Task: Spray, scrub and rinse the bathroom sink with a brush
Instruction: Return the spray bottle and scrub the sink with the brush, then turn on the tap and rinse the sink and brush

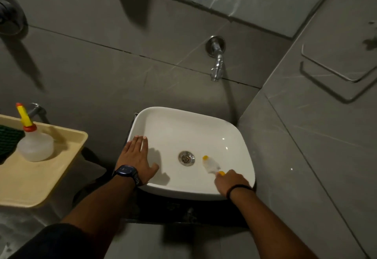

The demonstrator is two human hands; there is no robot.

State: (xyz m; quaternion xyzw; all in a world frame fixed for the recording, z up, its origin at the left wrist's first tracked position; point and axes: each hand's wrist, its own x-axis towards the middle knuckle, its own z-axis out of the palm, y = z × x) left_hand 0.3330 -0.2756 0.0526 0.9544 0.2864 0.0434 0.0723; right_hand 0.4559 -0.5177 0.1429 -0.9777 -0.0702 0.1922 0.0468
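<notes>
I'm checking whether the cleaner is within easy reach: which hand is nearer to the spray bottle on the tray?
Left. The left hand rests flat on the sink's left rim, on the side facing the spray bottle. The right hand holds the brush at the opposite rim.

Your right hand grips the yellow handle of the brush; its pale bristle head reaches out beyond your knuckles, blurred, inside the white square sink, just right of the metal drain. The spray bottle stands upright, far left of that grip.
</notes>
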